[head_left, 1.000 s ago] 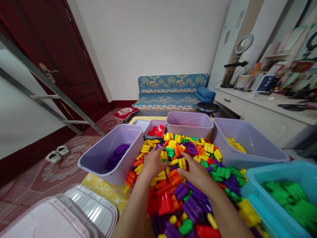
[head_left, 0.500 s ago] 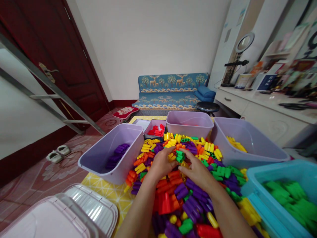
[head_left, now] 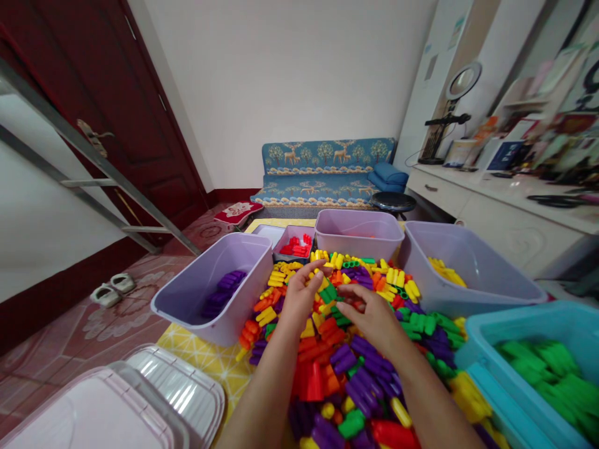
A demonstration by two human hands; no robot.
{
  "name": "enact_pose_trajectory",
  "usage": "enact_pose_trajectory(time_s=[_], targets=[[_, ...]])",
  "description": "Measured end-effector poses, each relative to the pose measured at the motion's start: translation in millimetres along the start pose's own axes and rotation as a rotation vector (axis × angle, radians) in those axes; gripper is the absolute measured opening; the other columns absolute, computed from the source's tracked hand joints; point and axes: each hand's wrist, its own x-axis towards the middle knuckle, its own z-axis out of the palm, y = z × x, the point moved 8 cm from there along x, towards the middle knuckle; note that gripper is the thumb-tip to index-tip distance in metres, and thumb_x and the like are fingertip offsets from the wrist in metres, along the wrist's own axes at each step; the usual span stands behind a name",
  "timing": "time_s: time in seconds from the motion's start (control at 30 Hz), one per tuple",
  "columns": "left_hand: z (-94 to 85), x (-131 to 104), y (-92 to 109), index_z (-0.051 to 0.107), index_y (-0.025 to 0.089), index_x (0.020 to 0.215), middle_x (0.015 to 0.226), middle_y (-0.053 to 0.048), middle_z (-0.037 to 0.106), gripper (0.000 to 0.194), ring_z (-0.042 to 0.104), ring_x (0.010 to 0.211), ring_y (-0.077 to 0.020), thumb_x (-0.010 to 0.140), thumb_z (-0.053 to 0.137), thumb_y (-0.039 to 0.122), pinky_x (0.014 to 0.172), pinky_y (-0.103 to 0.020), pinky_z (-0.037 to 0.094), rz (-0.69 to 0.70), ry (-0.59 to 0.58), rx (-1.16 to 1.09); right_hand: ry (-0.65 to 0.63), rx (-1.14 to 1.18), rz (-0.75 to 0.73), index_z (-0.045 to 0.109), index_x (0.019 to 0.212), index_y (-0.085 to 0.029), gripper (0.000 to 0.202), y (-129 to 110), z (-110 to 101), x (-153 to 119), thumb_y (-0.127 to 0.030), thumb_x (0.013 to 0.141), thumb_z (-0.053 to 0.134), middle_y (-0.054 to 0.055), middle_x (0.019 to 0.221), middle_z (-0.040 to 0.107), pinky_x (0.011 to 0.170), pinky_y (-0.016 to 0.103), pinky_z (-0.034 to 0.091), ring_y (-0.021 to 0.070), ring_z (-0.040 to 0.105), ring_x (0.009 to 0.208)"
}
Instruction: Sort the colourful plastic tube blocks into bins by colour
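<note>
Small plastic tube-shaped building blocks in green, yellow, orange, purple and red lie in a heap before me. My left hand [head_left: 301, 292] hovers over the far-left part of the heap, thumb and fingers apart, nothing in it. Opposite it, my right hand [head_left: 372, 312] has curled fingers, its fingertips against a green block [head_left: 329, 293]. Part of that grip is hidden. Yellow blocks [head_left: 307, 328] and orange blocks [head_left: 322, 343] lie under the hands. Purple blocks [head_left: 367, 390] and a larger red piece [head_left: 314, 381] are nearer to me.
Around the heap stand a lilac bin [head_left: 175, 310] with purple blocks, a small tray [head_left: 311, 254] with red blocks, a back lilac bin [head_left: 358, 239], a right lilac bin [head_left: 496, 262] with yellow blocks and a turquoise bin [head_left: 486, 321] with green blocks. Lids [head_left: 93, 411] lie front left.
My left hand has drawn away to the left and lifted off the green block, its fingers spreading. The green block has shifted slightly left and tilted; my right hand has turned a little.
</note>
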Motion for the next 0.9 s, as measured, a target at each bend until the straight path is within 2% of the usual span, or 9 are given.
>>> enact_pose_trajectory(time_s=[0.17,0.33,0.47,0.6,0.63,0.67,0.73,0.8,0.9], targets=[[18.6,-7,11,0.062,0.016,0.109,0.110,-0.011,0.068,0.039,0.060,0.107,-0.0235,0.075,0.069,0.033,0.089,-0.033,0.047,-0.074,-0.032,-0.420,0.042,0.247,0.013,0.054,0.116,-0.020,0.045,-17,7,-2,-0.036,0.075,0.064,0.006,0.099,0.069,0.077,0.032,0.051,0.0203,0.065,0.088],[32.4,-12,13,0.062,0.015,0.107,0.105,-0.011,0.069,0.037,0.063,0.102,-0.0222,0.075,0.069,0.034,0.086,-0.031,0.048,-0.076,-0.107,-0.431,0.007,0.418,0.125,0.055,0.103,-0.020,0.036,-10,5,-4,-0.041,0.075,0.063,0.002,0.082,0.067,0.050,0.024,0.046,0.0160,0.060,0.066],[26.4,-9,3,0.060,0.014,0.108,0.096,-0.010,0.071,0.040,0.066,0.090,-0.0210,0.077,0.064,0.038,0.077,-0.030,0.050,-0.078,-0.035,-0.275,-0.015,0.428,0.143,0.055,0.094,-0.020,0.027,-14,-1,-8,-0.035,0.073,0.064,-0.003,0.065,0.060,0.046,0.022,0.042,0.0120,0.053,0.053],[-16.6,-2,7,0.058,0.014,0.112,0.095,-0.008,0.071,0.038,0.065,0.089,-0.0186,0.081,0.056,0.036,0.077,-0.028,0.050,0.031,0.243,-0.070,0.046,0.459,0.193,0.056,0.088,-0.019,0.025,-16,-13,-11,-0.033,0.069,0.067,-0.005,0.059,0.058,0.044,0.022,0.041,0.0105,0.050,0.046],[-25.3,-1,7,0.059,0.014,0.113,0.094,-0.008,0.071,0.039,0.066,0.088,-0.0185,0.081,0.057,0.035,0.077,-0.029,0.050,0.031,0.274,-0.034,0.080,0.480,0.203,0.056,0.088,-0.020,0.027,-16,-17,-11,-0.033,0.069,0.068,-0.004,0.060,0.059,0.045,0.022,0.041,0.0107,0.050,0.046],[-30.3,1,7,0.059,0.013,0.113,0.093,-0.008,0.071,0.038,0.066,0.087,-0.0183,0.081,0.057,0.034,0.078,-0.029,0.050,0.025,0.269,0.009,0.119,0.505,0.205,0.056,0.089,-0.020,0.029,-15,-21,-10,-0.034,0.067,0.069,-0.004,0.063,0.060,0.046,0.023,0.043,0.0113,0.052,0.049],[-29.3,4,7,0.063,0.013,0.110,0.092,-0.008,0.072,0.035,0.066,0.087,-0.0189,0.081,0.057,0.031,0.081,-0.031,0.049,0.010,0.174,0.139,0.193,0.554,0.192,0.055,0.091,-0.020,0.034,-14,-28,-9,-0.033,0.064,0.072,-0.001,0.071,0.063,0.050,0.024,0.047,0.0133,0.058,0.057],[-18.1,4,7,0.067,0.014,0.102,0.095,-0.009,0.072,0.029,0.065,0.092,-0.0206,0.079,0.059,0.028,0.087,-0.033,0.048,0.027,0.040,0.354,0.224,0.574,0.175,0.056,0.089,-0.020,0.034,-12,-32,-7,-0.031,0.062,0.074,0.000,0.078,0.065,0.056,0.025,0.050,0.0150,0.061,0.065],[1.2,-3,8,0.071,0.017,0.097,0.103,-0.008,0.070,0.025,0.062,0.101,-0.0234,0.074,0.066,0.027,0.093,-0.036,0.044,0.087,-0.082,0.716,0.160,0.538,0.187,0.056,0.084,-0.019,0.032,-8,-31,-4,-0.030,0.061,0.075,0.000,0.076,0.065,0.058,0.025,0.050,0.0157,0.062,0.067]])
